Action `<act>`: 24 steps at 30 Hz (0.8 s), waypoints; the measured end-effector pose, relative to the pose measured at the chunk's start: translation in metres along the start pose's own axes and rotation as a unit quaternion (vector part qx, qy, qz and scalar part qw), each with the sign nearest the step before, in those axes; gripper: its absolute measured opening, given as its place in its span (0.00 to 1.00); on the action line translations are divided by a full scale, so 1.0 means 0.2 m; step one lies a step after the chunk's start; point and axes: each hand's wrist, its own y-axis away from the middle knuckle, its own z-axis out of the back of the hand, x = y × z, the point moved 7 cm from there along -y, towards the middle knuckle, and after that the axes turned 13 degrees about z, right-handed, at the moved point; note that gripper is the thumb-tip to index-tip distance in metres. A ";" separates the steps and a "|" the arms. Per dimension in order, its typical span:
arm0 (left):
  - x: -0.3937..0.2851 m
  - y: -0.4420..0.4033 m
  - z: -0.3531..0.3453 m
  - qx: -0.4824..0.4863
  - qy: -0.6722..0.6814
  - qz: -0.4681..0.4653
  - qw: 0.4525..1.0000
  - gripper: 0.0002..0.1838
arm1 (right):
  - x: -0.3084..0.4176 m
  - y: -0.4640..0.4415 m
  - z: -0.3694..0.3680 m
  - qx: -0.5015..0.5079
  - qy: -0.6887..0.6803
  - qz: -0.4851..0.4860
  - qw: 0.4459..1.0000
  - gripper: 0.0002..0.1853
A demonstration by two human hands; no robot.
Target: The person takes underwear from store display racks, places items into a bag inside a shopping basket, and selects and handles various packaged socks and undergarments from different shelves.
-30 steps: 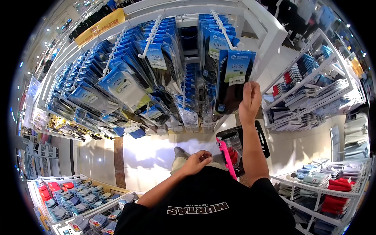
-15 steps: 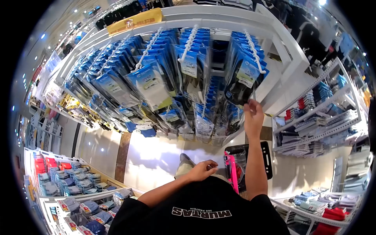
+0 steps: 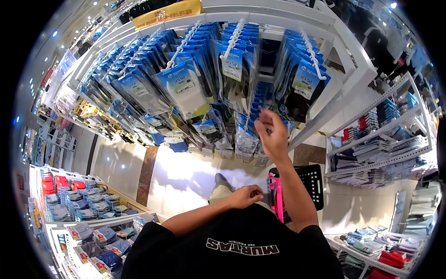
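My right hand [image 3: 273, 136] is raised in front of the rack, its thumb and fingers apart, with nothing seen in it. Behind it hang small clear packets [image 3: 247, 138] on a lower hook; whether the fingertips touch them I cannot tell. Just right and above is a row of blue-topped packets [image 3: 304, 86] with dark contents, on a white hook [image 3: 312, 55]. More blue-topped packets [image 3: 232, 69] hang to the left, some with white contents [image 3: 188, 90]. My left hand [image 3: 246, 196] stays low before my belly, fingers curled in, nothing visible in it.
A black basket [image 3: 310, 183] with a pink handle [image 3: 277, 197] is beside me on the right. White shelves [image 3: 378, 135] with folded goods stand further right. Stocked low displays [image 3: 100, 246] lie behind left and right. The rack's white end post [image 3: 320, 116] is near my right arm.
My right hand has moved left, away from the dark packet on the right hook, and its fingers have spread. The left hand stays about where it was. The view has shifted slightly.
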 end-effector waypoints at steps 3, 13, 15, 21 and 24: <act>0.04 -0.01 0.02 -0.018 0.007 -0.002 1.000 0.20 | -0.03 -0.14 -0.13 -0.051 -0.061 0.005 0.997 0.21; 0.12 0.06 0.13 -0.072 0.070 0.037 0.994 0.21 | -0.13 -0.23 -0.37 0.035 -0.063 -0.068 0.995 0.15; 0.12 0.05 0.14 -0.076 0.060 0.036 0.995 0.21 | -0.11 -0.21 -0.34 0.065 -0.027 -0.043 0.997 0.14; 0.09 0.03 0.13 -0.077 0.042 0.027 0.996 0.21 | 0.02 -0.04 -0.22 0.071 -0.218 -0.092 0.969 0.07; 0.08 0.00 0.12 -0.071 0.045 0.015 0.996 0.22 | 0.04 0.02 -0.11 0.115 -0.180 -0.076 0.974 0.07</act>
